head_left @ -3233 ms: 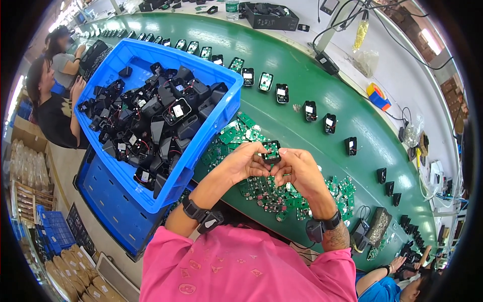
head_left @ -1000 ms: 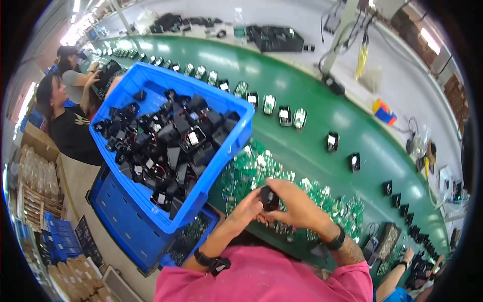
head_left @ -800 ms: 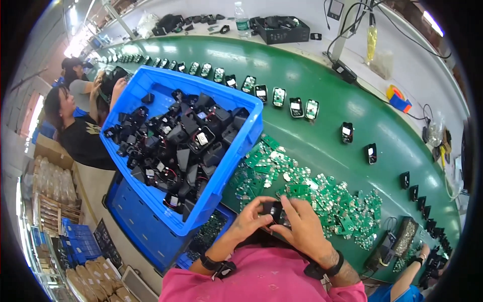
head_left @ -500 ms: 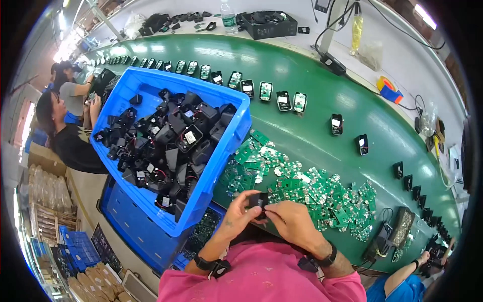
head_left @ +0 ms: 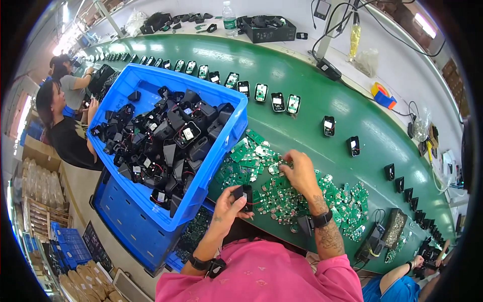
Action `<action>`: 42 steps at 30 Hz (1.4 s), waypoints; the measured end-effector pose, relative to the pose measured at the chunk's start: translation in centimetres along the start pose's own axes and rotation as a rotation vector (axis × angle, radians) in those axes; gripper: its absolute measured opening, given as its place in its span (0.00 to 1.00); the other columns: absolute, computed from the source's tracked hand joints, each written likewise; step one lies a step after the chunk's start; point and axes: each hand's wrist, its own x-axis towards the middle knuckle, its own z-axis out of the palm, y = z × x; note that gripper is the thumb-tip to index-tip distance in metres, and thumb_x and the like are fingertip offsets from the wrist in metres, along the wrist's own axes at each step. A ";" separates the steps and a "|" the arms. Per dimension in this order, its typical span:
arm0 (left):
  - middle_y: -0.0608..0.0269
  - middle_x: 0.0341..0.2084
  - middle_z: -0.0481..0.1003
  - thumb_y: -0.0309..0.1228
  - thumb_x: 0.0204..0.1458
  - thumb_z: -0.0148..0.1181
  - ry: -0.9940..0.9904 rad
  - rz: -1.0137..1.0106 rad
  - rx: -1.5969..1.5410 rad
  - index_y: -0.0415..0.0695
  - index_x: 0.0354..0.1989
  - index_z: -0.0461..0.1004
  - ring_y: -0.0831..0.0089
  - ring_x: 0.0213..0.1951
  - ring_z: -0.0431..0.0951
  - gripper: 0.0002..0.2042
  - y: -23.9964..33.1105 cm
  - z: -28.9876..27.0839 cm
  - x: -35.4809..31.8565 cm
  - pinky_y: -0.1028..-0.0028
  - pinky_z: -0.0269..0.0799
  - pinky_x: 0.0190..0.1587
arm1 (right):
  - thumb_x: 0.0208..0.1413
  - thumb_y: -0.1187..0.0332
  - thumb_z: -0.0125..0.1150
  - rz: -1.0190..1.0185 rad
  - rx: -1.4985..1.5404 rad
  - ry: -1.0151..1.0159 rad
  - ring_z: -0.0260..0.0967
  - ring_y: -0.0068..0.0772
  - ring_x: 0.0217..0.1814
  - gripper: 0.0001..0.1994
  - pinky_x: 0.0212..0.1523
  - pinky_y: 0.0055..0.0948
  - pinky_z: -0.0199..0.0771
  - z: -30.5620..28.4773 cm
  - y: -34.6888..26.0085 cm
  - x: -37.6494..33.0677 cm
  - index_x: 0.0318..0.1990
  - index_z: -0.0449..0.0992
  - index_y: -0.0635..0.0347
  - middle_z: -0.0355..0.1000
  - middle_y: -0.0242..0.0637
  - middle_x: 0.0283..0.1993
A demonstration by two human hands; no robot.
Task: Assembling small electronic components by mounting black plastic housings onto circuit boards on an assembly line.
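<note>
My left hand (head_left: 225,214) is closed around a small black plastic housing (head_left: 244,195), held above the table's near edge. A thin red wire shows at the housing's open side. My right hand (head_left: 302,176) reaches over a spread heap of small green circuit boards (head_left: 274,199), its fingers bent together at the boards. What lies between those fingertips, if anything, is too small to make out. To the left, a large blue bin (head_left: 201,189) holds many black housings (head_left: 171,123), some with wires and white parts showing.
A row of housings with boards (head_left: 261,92) runs along the green table (head_left: 302,126). Tape (head_left: 383,95), a bottle (head_left: 229,19) and a black crate (head_left: 266,31) stand at the back. A dark power device (head_left: 372,246) lies right. Co-workers (head_left: 68,131) sit left, another lower right.
My right hand has left the housing and moved forward and right onto the circuit boards. My left hand keeps the housing, slightly lower and left in the view.
</note>
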 end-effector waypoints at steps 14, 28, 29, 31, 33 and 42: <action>0.52 0.45 0.74 0.28 0.52 0.69 0.060 0.515 0.277 0.36 0.59 0.64 0.72 0.40 0.80 0.28 4.6 8.0 1.2 0.74 0.81 0.36 | 0.69 0.63 0.39 0.453 1.923 -0.085 0.55 0.22 0.14 0.12 0.15 0.21 0.55 -3.0 -3.4 -7.3 0.37 0.68 0.58 0.63 0.31 0.19; 0.49 0.47 0.77 0.30 0.45 0.73 0.006 0.775 0.714 0.36 0.60 0.68 0.67 0.40 0.83 0.32 5.2 11.2 0.3 0.73 0.82 0.37 | 0.70 0.59 0.39 0.547 2.090 -0.139 0.54 0.22 0.15 0.13 0.19 0.20 0.54 -2.2 -4.8 -9.2 0.37 0.67 0.54 0.61 0.30 0.17; 0.49 0.47 0.77 0.30 0.46 0.73 -0.001 0.756 0.703 0.37 0.60 0.68 0.67 0.40 0.83 0.32 5.2 11.3 0.3 0.73 0.82 0.37 | 0.70 0.59 0.40 0.552 2.066 -0.136 0.55 0.21 0.16 0.13 0.19 0.20 0.54 -2.0 -4.6 -9.1 0.37 0.68 0.55 0.62 0.30 0.18; 0.49 0.46 0.77 0.30 0.46 0.73 0.000 0.759 0.713 0.37 0.61 0.68 0.67 0.39 0.83 0.32 5.0 11.2 0.4 0.73 0.82 0.37 | 0.70 0.59 0.40 0.518 2.049 -0.147 0.55 0.21 0.16 0.14 0.19 0.20 0.54 -1.7 -4.3 -9.2 0.36 0.68 0.55 0.63 0.30 0.18; 0.49 0.46 0.76 0.30 0.46 0.73 0.001 0.762 0.723 0.37 0.61 0.67 0.68 0.38 0.83 0.33 5.0 11.2 0.6 0.73 0.82 0.37 | 0.70 0.59 0.40 0.483 2.030 -0.158 0.55 0.21 0.16 0.15 0.19 0.20 0.54 -1.7 -4.5 -9.2 0.35 0.68 0.56 0.63 0.30 0.18; 0.58 0.39 0.74 0.37 0.66 0.48 -0.322 0.190 0.201 0.42 0.70 0.51 0.76 0.27 0.76 0.27 4.0 9.2 2.6 0.78 0.72 0.29 | 0.70 0.64 0.47 0.406 1.064 0.371 0.54 0.13 0.17 0.14 0.18 0.19 0.53 -1.3 -6.7 -8.8 0.29 0.67 0.56 0.59 0.23 0.19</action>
